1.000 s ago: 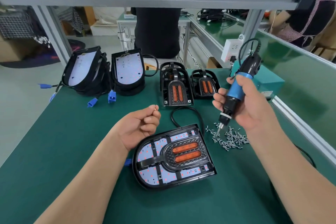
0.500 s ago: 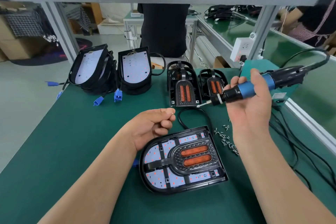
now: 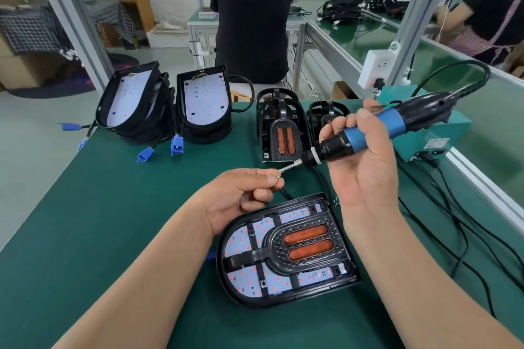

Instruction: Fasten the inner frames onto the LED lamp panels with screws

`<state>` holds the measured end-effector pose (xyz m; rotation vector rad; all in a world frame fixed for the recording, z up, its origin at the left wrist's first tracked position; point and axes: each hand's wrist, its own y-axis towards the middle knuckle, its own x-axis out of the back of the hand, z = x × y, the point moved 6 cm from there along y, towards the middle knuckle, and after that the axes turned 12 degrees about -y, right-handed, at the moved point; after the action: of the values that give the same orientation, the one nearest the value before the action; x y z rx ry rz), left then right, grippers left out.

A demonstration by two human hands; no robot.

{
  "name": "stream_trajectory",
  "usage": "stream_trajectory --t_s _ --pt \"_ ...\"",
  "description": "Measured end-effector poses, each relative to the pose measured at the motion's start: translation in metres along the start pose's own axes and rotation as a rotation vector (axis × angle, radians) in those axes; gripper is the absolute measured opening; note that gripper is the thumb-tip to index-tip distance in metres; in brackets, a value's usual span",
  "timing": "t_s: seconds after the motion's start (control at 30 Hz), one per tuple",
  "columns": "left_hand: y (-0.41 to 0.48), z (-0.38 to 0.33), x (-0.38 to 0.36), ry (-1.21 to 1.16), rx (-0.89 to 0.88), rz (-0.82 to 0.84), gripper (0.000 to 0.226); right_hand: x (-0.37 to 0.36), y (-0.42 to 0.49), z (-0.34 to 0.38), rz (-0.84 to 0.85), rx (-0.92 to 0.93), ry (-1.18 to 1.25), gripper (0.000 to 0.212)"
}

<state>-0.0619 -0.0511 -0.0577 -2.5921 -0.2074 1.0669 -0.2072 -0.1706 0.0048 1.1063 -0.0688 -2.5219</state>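
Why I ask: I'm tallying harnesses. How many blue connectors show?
5. Two blue connectors at the table's far-left edge, two before the panel stacks, one peeking from under the near lamp panel. More may be hidden.

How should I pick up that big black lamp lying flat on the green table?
Probably by its black outer rim, coming from above and clasping the two long sides. It lies flat, and its middle holds bare LEDs and orange lenses.

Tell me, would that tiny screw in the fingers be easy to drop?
Probably yes. The screw is tiny beside the left hand pinching it by fingertips alone, so it likely slips easily. It looks like shiny metal, so probably hard, not bendy. Dropped, it might roll on the flat green table.
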Motion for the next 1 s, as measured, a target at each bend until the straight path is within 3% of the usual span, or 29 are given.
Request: stream_trajectory --t_s 1.0 --pt "-0.0062 -0.0015 -0.0081 0.026 -0.022 -0.021 0.007 0.0050 -0.0031 -0.0003 0.026 -0.022 0.015 0.017"
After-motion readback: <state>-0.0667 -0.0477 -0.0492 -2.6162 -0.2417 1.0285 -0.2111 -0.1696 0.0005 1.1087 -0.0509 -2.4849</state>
